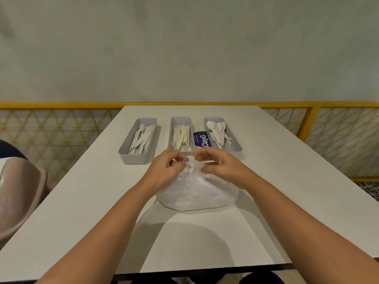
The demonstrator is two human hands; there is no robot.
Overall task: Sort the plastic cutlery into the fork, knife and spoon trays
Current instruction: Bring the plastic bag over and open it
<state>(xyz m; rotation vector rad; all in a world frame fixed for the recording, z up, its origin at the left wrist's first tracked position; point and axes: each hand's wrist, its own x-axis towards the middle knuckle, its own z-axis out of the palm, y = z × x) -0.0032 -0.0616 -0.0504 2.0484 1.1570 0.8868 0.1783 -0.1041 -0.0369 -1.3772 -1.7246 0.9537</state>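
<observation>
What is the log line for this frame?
stage: handling bag | left hand: pinches bag top | right hand: at bag top, grip unclear | fork tray, knife tray, spoon tray: part filled

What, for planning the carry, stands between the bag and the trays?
Nothing visible does. The plastic bag sits just short of the fork tray, knife tray and spoon tray; left grip and right grip hold its top.
</observation>
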